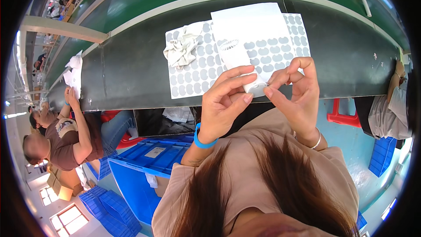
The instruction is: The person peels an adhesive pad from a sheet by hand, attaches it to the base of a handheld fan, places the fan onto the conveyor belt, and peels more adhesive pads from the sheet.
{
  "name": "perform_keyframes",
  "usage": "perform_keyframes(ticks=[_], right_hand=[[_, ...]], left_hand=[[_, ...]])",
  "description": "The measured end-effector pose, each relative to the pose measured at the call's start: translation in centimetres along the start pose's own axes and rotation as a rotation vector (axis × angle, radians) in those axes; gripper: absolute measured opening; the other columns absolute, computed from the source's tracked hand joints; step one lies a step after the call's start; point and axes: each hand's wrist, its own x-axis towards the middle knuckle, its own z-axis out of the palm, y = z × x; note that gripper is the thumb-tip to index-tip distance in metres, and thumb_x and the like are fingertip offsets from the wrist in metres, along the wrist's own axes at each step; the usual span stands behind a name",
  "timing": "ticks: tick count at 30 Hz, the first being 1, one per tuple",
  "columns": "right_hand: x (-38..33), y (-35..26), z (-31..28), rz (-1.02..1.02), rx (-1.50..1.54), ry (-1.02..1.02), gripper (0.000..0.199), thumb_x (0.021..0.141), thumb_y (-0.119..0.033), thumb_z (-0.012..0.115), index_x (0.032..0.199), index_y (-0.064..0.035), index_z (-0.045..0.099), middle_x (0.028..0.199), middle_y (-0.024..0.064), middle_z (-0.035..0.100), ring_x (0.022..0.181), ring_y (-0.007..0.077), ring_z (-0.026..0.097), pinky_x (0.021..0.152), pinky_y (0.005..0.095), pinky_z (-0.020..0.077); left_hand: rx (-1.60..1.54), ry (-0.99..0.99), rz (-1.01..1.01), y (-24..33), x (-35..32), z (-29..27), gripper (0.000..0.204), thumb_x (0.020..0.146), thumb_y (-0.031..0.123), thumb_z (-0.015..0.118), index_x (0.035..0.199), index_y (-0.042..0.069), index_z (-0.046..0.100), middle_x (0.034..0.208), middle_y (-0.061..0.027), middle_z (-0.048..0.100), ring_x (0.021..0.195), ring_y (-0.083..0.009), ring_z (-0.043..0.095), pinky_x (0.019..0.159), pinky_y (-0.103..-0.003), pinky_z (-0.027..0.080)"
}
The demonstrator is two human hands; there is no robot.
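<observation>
My left hand wraps its fingers and thumb round a white device that looks like a handheld fan, with a slotted round grille at its far end. A grey sticker lies on the near end of the device. At that sticker's right edge, the thumb and a fingertip of my right hand are pinched together. Beneath the device, sheets of grey stickers with rounded double-lobed shapes are spread on the black work surface. A blank white sheet covers their upper part.
A crumpled pale cloth rests on the left of the sheets. Another white handled device lies at the far right. Blue crates stand below left. A co-worker sits left, holding white items; another person's arm shows right.
</observation>
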Motion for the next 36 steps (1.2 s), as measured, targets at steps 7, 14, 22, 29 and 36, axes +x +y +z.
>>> perform_keyframes(ticks=[7,14,22,29,36], right_hand=[[0.11,-0.05,0.19,-0.010,0.039,0.009,0.045,0.071,0.009,0.066,0.101,-0.0083,0.036,0.069,0.0035,0.060,0.077,0.0125,0.056,0.076,0.0277,0.0396],[0.00,0.00,0.13,-0.019,-0.022,0.004,0.045,0.071,0.009,0.065,0.101,-0.0080,0.036,0.069,0.0032,0.059,0.076,0.0124,0.056,0.077,0.0279,0.0401],[0.00,-0.09,0.25,-0.052,-0.022,0.012,0.043,0.071,0.010,0.064,0.099,-0.0076,0.037,0.070,0.0028,0.056,0.075,0.0118,0.055,0.077,0.0277,0.0412],[0.05,-0.36,0.17,-0.064,-0.075,0.007,0.041,0.070,0.010,0.064,0.097,-0.0067,0.038,0.075,0.0024,0.054,0.076,0.0106,0.055,0.077,0.0263,0.0418],[0.43,-0.47,0.15,-0.106,-0.355,-0.025,0.032,0.073,0.004,0.065,0.095,-0.0057,0.045,0.082,0.0020,0.053,0.075,0.0100,0.052,0.076,0.0250,0.0398]], left_hand=[[0.043,0.029,0.024,-0.08,0.02,0.24,0.032,0.081,-0.007,0.057,0.112,0.000,0.062,0.125,-0.0156,0.054,0.108,-0.0180,0.053,0.082,-0.026,0.045],[0.043,0.021,0.065,-0.46,-0.05,0.43,0.032,0.082,-0.011,0.056,0.113,-0.002,0.062,0.127,-0.0127,0.051,0.077,-0.0045,0.046,0.064,-0.018,0.043],[0.061,0.021,0.081,-0.54,-0.04,0.50,0.032,0.083,-0.011,0.056,0.113,-0.003,0.062,0.126,-0.0131,0.051,0.077,-0.0045,0.047,0.064,-0.019,0.045],[0.059,0.010,0.070,-0.38,0.05,0.54,0.032,0.083,-0.011,0.056,0.113,-0.003,0.062,0.126,-0.0132,0.051,0.079,-0.0047,0.048,0.066,-0.018,0.045],[0.071,0.002,0.119,-0.33,0.53,-0.34,0.028,0.086,-0.007,0.055,0.113,-0.003,0.061,0.125,-0.0143,0.052,0.087,-0.0106,0.056,0.071,-0.023,0.051]])
